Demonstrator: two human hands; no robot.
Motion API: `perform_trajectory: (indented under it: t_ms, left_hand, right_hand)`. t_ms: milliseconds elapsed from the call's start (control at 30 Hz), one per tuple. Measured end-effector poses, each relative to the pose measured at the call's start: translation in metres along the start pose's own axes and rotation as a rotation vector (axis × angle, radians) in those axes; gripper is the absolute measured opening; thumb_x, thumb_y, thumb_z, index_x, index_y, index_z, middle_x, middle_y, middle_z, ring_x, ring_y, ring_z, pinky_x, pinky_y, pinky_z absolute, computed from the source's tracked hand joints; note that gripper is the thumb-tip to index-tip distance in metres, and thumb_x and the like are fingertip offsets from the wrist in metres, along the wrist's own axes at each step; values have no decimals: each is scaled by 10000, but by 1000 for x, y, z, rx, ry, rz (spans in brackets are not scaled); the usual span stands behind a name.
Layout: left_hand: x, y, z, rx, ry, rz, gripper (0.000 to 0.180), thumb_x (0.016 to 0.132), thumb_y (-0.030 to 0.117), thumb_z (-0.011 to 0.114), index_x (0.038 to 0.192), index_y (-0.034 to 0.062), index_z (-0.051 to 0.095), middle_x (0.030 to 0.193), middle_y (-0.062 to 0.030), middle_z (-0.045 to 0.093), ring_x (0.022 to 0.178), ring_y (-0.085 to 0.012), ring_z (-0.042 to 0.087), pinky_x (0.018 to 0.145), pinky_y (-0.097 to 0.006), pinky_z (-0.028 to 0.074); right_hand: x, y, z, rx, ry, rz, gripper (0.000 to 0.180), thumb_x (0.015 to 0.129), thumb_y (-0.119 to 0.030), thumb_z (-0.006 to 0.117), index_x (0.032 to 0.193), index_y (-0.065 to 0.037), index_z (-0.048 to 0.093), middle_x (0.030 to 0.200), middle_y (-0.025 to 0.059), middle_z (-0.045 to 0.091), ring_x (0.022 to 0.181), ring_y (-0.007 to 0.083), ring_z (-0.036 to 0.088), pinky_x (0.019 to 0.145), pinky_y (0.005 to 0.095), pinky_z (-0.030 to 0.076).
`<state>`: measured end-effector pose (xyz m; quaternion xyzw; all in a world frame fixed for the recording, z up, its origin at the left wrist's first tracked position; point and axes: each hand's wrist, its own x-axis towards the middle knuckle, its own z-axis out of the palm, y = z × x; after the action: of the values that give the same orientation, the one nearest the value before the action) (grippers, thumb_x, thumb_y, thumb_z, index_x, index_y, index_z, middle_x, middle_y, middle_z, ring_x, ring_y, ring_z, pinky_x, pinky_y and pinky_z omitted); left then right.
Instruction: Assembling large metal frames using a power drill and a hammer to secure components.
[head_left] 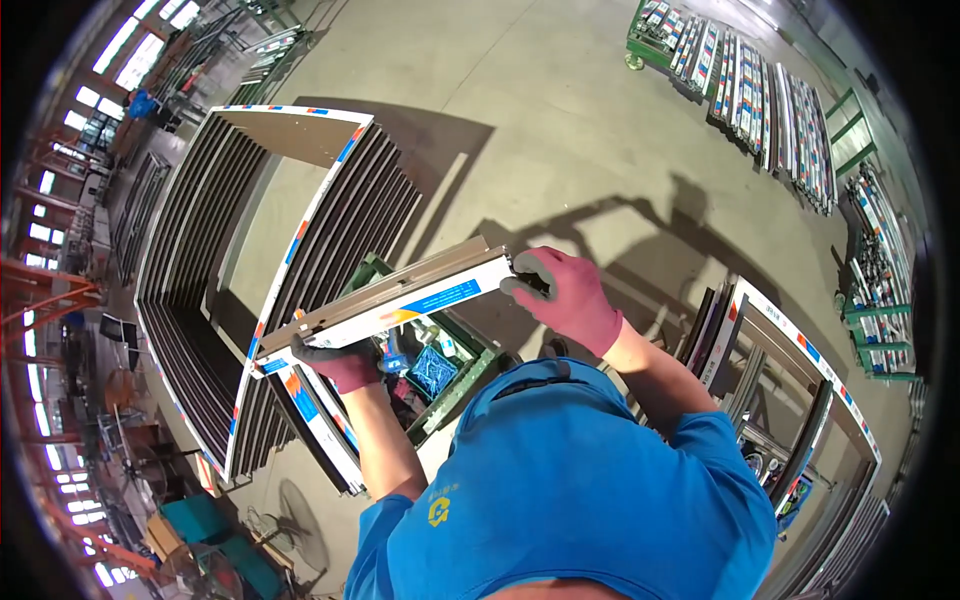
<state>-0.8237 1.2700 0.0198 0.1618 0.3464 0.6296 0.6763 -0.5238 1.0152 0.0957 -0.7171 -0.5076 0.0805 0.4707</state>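
Both gloved hands, left hand and right hand, grip the ends of a profile, apparently mid-carry above the green bin; setting it down needs level ends.

left palm hidden under profile, green bin contents partly covered

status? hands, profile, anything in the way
Left hand grips profile low end; right hand grips far end. Profile held level over green bin. Frame stack close left.
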Motion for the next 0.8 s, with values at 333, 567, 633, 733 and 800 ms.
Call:
perform_trajectory:
  t_ms: [333, 567, 633, 733, 800]
  left_hand:
    - [-34, -38, -9, 107, -17, 90, 675, 997, 642, 614, 1389, 100, 526, 1248, -102, 595, 1146, -296, 601, 1041, -468, 498]
    - [-59, -98, 27, -38, 68, 55, 451, 1010, 492, 682, 1195, 94, 577, 1006, -75, 616, 927, -252, 641, 899, -428, 543]
    - [-68, -106, 47, -54, 72, 3, 434, 995, 488, 705, 1150, 97, 598, 931, -75, 618, 869, -260, 649, 859, -431, 552]
    - [-43, -136, 38, -116, 52, 25, 375, 986, 458, 729, 1103, 115, 635, 927, -41, 617, 852, -225, 638, 843, -424, 549]
    - [-47, -146, 54, -96, 44, 50, 361, 977, 440, 746, 1091, 116, 637, 882, -19, 589, 809, -200, 615, 791, -401, 536]
  right_hand:
    - [-18, 47, 20, -579, -177, -210, 138, 893, -256, 708, 954, -136, 681, 834, 118, 673, 740, 341, 702, 616, 497, 540]
    - [-31, 42, 6, -438, -137, -175, 319, 856, -408, 794, 851, -108, 686, 767, 141, 698, 683, 354, 706, 584, 498, 539]
    - [-33, 46, -11, -387, -104, -154, 339, 862, -425, 798, 834, -105, 692, 753, 150, 694, 671, 361, 703, 580, 493, 539]
    - [-38, 51, -39, -258, -85, -59, 374, 879, -440, 796, 795, -86, 710, 757, 170, 705, 679, 380, 710, 598, 498, 545]
    - [-49, 67, -61, -139, -69, 130, 391, 877, -446, 787, 810, -69, 709, 770, 179, 711, 695, 408, 709, 624, 516, 548]
